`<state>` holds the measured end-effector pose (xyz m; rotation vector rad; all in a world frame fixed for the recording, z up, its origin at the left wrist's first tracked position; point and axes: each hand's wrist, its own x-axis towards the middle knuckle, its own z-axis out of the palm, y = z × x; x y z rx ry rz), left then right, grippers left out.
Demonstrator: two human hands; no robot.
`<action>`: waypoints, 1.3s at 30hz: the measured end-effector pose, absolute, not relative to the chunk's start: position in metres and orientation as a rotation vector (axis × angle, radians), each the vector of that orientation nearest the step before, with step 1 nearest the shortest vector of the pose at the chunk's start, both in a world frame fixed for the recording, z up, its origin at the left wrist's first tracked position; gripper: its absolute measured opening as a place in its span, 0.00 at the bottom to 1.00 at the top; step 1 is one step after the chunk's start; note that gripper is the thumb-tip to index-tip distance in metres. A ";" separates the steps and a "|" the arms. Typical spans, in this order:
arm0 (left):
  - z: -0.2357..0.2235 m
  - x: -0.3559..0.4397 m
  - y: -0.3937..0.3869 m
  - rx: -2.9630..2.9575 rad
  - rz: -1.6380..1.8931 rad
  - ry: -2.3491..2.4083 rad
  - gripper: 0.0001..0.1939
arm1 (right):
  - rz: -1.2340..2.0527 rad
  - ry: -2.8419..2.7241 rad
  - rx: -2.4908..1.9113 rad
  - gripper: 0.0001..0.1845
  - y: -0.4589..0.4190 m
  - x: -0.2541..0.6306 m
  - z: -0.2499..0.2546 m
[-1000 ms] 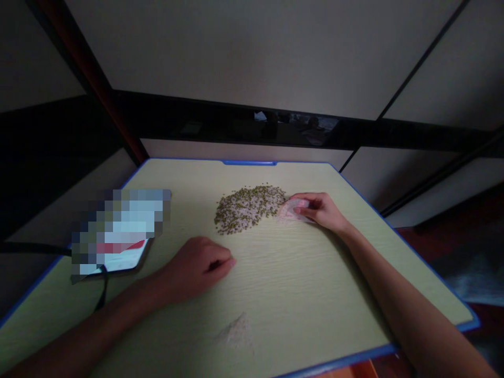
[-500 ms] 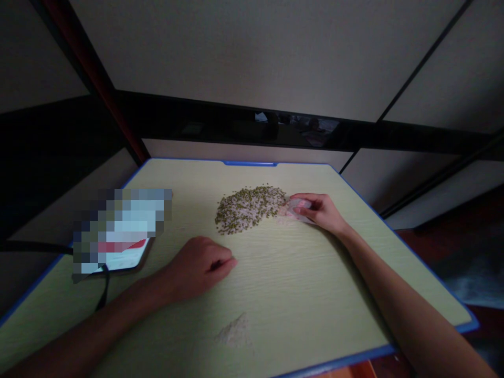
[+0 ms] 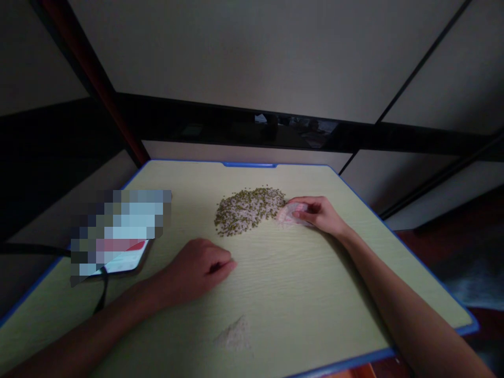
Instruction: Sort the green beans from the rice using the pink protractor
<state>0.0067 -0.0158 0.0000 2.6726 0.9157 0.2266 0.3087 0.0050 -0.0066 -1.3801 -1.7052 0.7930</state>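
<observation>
My left hand (image 3: pixel 202 266) rests on the table in a loose fist, thumb against the curled fingers, and nothing shows in it. Ahead of it lies a spread pile of green beans mixed with white grains (image 3: pixel 249 210). At the pile's right edge, my right hand (image 3: pixel 318 214) pinches a see-through plastic piece with pinkish markings (image 3: pixel 293 214) between thumb and fingers. Its exact kind I cannot make out. The plastic lies low, close to the tabletop. A small heap of pale grains or powder (image 3: pixel 235 335) sits nearer to me, below my left hand.
The pale table (image 3: pixel 299 294) has a blue rim and a blue handle (image 3: pixel 250 165) at its far edge. On the left lies a lit phone or tablet (image 3: pixel 126 257), partly blurred, with a black cable (image 3: pixel 105 289) beside it. Cabinet panels (image 3: pixel 236 58) rise behind.
The plastic piece in my right hand has tilted and now lies flatter, reaching slightly further left against the pile's edge. My left hand has stayed in place.
</observation>
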 end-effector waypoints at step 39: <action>0.000 0.007 -0.016 2.639 0.285 0.914 0.19 | 0.691 -1.602 -1.378 0.17 0.010 0.307 -0.010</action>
